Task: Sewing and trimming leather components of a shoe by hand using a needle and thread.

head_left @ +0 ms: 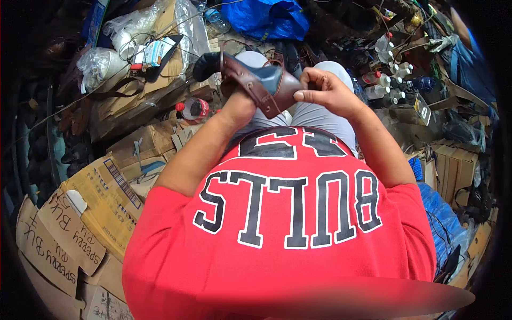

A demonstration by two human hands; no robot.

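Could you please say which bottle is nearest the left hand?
The red-labelled bottle, just left of the left hand; the other bottles are farther, at the right and top.

Two hands (329, 93) and one brown leather piece (258, 88) show. One blue bag (265, 20) lies far, at least six bottles (376, 92) right.

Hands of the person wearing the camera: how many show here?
2: the left hand, mostly hidden by the brown leather piece, and the right hand, fully bare, at that piece's right end.
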